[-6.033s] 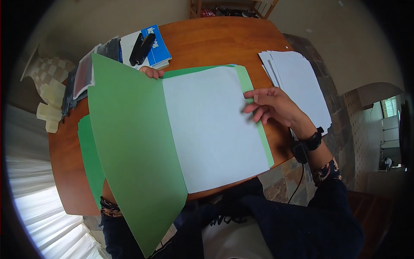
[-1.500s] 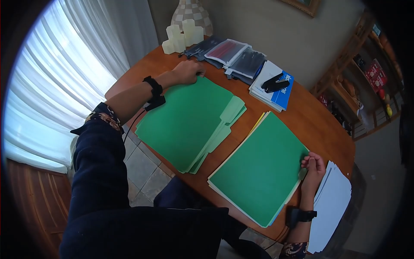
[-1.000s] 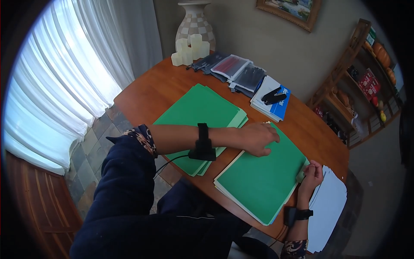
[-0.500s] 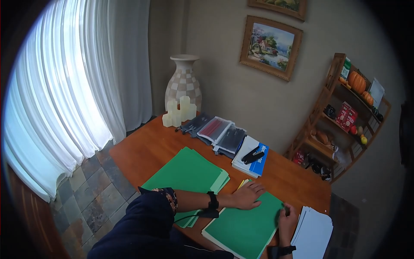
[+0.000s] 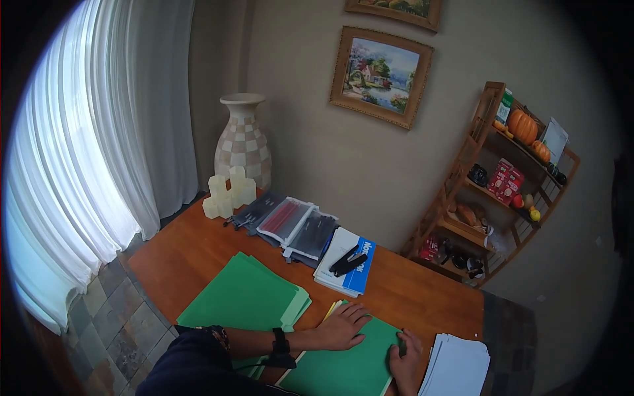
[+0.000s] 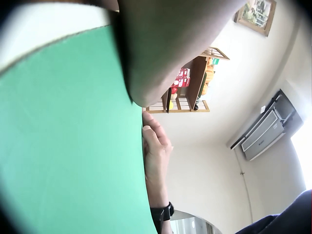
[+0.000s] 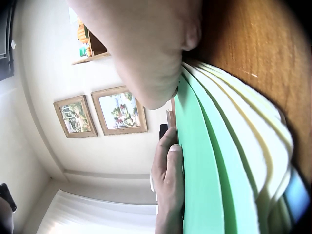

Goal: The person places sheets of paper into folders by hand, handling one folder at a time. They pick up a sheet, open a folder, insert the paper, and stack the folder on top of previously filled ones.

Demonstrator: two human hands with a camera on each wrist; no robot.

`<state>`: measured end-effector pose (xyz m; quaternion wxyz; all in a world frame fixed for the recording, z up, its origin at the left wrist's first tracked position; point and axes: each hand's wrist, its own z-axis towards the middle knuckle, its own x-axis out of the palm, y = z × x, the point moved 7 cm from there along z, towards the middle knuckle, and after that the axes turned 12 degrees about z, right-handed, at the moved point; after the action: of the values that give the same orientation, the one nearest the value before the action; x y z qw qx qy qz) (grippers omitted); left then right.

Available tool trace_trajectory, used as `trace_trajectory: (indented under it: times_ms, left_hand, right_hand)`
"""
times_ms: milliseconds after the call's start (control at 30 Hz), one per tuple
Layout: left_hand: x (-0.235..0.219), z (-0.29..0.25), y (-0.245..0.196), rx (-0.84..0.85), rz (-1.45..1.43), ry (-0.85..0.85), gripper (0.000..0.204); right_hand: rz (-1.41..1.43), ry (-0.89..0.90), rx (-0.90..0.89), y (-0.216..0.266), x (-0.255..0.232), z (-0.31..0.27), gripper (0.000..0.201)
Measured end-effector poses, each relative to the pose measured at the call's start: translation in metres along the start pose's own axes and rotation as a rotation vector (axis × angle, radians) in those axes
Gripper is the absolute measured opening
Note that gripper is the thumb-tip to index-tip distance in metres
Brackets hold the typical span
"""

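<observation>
My left hand [image 5: 340, 329] lies palm down with straight fingers on the top green folder [image 5: 343, 371] of the right-hand stack. At that stack's right edge rests my right hand [image 5: 407, 363], its fingers loosely bent and apart from the thumb. The right wrist view shows layered edges of green, cream and blue folders [image 7: 239, 122] below the top one. In the left wrist view, the green cover [image 6: 73, 131] fills the left side, with the right hand [image 6: 157, 156] along its edge. A second stack of green folders [image 5: 241, 297] lies to the left, partly behind my left forearm.
White paper sheets [image 5: 456, 366] lie at the right. Toward the back are a black stapler [image 5: 350, 261] on a blue and white pad [image 5: 360, 274], zip pouches [image 5: 287, 221] and pale candle-like blocks [image 5: 228, 193]. Behind stand a checkered vase [image 5: 243, 145] and a wooden shelf [image 5: 456, 198].
The opened light green folder with white paper is no longer open in front. My left hand moved from the left stack onto the right stack. The head view tilted up and turned right.
</observation>
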<state>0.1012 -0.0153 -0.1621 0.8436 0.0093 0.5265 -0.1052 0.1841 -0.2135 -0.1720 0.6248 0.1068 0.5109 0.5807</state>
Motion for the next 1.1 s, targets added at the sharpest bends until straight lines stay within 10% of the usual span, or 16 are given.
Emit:
trace_trajectory:
  times_ms: [533, 733, 933, 1100]
  left_hand:
    - [0.006, 0.006, 0.006, -0.008, -0.051, 0.013, 0.059]
    - [0.009, 0.006, 0.004, -0.005, -0.040, 0.020, 0.059]
    - [0.006, 0.009, 0.006, -0.033, -0.113, 0.045, 0.060]
    - [0.009, 0.011, 0.013, -0.063, -0.201, 0.055, 0.061]
  right_hand:
    - [-0.027, -0.114, -0.148, 0.015, -0.006, -0.001, 0.027]
    - [0.379, -0.104, -0.066, 0.016, -0.009, -0.004, 0.038]
    - [1.175, -0.174, 0.400, 0.010, -0.002, -0.006, 0.059]
    - [1.195, -0.109, 0.349, 0.015, -0.002, -0.004, 0.068]
